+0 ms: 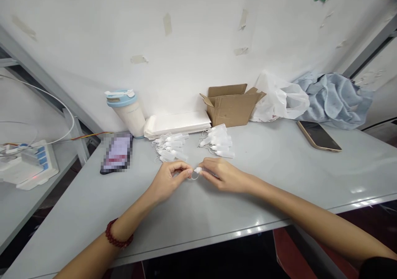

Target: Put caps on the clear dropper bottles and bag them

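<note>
My left hand (169, 179) and my right hand (221, 174) meet over the middle of the grey table (279, 175). Both pinch one small white cable piece (196, 171) with a thin looped cord between their fingertips. Just beyond the hands lie two heaps of the same small white pieces, a left heap (170, 146) and a right heap (218, 141). A red bead bracelet (117, 235) is on my left wrist.
A stack of flat white bags (176, 123), a blue-lidded cup (126, 111), an open cardboard box (231, 103), a white plastic bag (279, 99) and blue cloth (333, 99) line the wall. Phones lie at left (117, 152) and right (319, 135). A power strip (26, 165) sits far left.
</note>
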`<state>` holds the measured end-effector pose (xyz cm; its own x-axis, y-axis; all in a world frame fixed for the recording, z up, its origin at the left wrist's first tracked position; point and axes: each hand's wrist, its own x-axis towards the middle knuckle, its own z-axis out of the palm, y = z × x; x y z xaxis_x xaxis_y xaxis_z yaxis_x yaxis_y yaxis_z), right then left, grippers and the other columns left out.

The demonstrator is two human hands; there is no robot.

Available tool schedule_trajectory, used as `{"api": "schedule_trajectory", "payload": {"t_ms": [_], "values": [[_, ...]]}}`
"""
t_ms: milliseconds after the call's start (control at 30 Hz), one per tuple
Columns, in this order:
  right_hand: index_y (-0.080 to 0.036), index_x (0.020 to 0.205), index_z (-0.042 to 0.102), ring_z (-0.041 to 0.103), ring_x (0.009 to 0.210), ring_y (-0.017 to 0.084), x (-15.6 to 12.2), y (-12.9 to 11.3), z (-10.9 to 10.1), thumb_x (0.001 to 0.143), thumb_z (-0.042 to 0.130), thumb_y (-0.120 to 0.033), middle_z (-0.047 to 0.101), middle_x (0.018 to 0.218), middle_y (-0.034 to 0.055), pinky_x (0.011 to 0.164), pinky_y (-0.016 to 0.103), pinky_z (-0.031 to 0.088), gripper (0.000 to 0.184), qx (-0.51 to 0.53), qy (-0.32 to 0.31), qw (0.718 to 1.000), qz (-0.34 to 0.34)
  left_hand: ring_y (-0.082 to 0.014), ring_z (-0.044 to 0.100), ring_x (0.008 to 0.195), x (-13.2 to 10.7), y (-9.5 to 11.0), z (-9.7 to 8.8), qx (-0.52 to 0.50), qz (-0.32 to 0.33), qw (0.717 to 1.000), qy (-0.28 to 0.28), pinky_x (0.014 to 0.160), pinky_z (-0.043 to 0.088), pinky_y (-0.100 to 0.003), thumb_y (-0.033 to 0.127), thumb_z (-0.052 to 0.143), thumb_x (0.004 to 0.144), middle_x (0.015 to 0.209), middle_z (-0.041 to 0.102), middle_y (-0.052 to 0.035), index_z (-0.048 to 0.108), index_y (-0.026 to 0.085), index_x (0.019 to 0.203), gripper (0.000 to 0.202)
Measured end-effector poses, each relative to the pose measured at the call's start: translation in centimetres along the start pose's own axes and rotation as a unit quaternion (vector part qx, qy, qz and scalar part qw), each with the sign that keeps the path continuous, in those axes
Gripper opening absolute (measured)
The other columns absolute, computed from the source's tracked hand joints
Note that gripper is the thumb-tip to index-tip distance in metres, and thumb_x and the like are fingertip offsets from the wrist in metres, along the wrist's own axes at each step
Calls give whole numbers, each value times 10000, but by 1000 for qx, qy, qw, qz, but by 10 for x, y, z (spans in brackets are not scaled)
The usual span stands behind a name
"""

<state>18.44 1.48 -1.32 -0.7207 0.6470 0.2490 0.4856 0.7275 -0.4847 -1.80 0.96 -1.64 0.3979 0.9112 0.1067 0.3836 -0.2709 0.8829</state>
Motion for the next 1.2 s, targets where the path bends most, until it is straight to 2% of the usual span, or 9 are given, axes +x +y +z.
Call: {"api": "schedule_trajectory", "payload": {"t_ms": [133, 333, 600, 667, 733, 833, 900, 1067, 1200], "values": [[-117, 943, 592, 526, 722, 166, 1, 0, -2, 951, 358, -239, 595, 796, 72, 672, 283, 405, 265, 20, 11, 1000, 3, -159, 577, 688, 2, 4, -5, -15, -5, 1000, 4, 655, 460, -260, 327, 566, 808, 689, 645, -19, 660, 163, 701, 217], [-125, 939, 586, 513, 699, 153, 3, 3, -7, 957, 359, -251, 597, 787, 55, 658, 273, 397, 261, 45, 45, 998, 8, -155, 564, 697, 4, 7, -14, -1, -11, 998, 64, 679, 449, -258, 362, 526, 838, 704, 650, -25, 673, 162, 760, 260], [-127, 995, 578, 541, 743, 167, 3, 3, -5, 949, 395, -287, 606, 822, 65, 679, 283, 416, 248, 18, 35, 999, 14, -159, 563, 709, 3, 9, -11, 11, 0, 1000, 21, 678, 436, -257, 329, 574, 797, 721, 643, -22, 654, 160, 742, 194], [-130, 1045, 559, 552, 764, 176, 2, 6, -7, 935, 431, -319, 606, 866, 77, 679, 288, 426, 253, -7, 36, 999, 29, -157, 560, 700, 5, 7, -17, 10, -10, 999, 48, 680, 433, -256, 330, 589, 777, 704, 636, -16, 645, 162, 708, 190], [-135, 1077, 537, 562, 783, 184, 2, 12, -10, 922, 459, -326, 604, 925, 92, 672, 293, 432, 258, -46, 50, 997, 47, -153, 557, 683, 8, 2, -28, 4, -32, 994, 101, 671, 429, -252, 338, 609, 753, 683, 627, -7, 637, 166, 690, 185], [-142, 1087, 526, 576, 828, 198, 0, 23, -17, 904, 495, -269, 599, 1000, 107, 654, 289, 429, 225, -119, 62, 988, 79, -140, 532, 630, 12, -7, -50, -4, -66, 978, 199, 620, 410, -236, 352, 636, 712, 634, 609, 11, 646, 173, 702, 179], [-146, 1045, 548, 582, 837, 205, 0, 29, -22, 888, 519, -226, 608, 986, 100, 624, 276, 412, 179, -166, 46, 979, 107, -140, 526, 617, 15, -12, -62, 5, -82, 968, 238, 600, 403, -231, 345, 645, 687, 624, 612, 14, 653, 176, 690, 169], [-151, 974, 594, 595, 829, 209, -1, 34, -32, 870, 547, -202, 630, 950, 89, 588, 262, 373, 125, -243, -12, 957, 161, -158, 552, 614, 17, -20, -69, 51, -124, 956, 259, 580, 402, -237, 357, 641, 666, 603, 619, 10, 647, 175, 649, 183], [-150, 1003, 603, 602, 860, 227, -1, 34, -35, 865, 548, -208, 632, 968, 96, 568, 265, 356, 160, -285, -40, 939, 186, -194, 597, 678, 20, -27, -65, 84, -150, 945, 279, 615, 422, -263, 361, 581, 705, 633, 650, -16, 656, 156, 805, 240]]}}
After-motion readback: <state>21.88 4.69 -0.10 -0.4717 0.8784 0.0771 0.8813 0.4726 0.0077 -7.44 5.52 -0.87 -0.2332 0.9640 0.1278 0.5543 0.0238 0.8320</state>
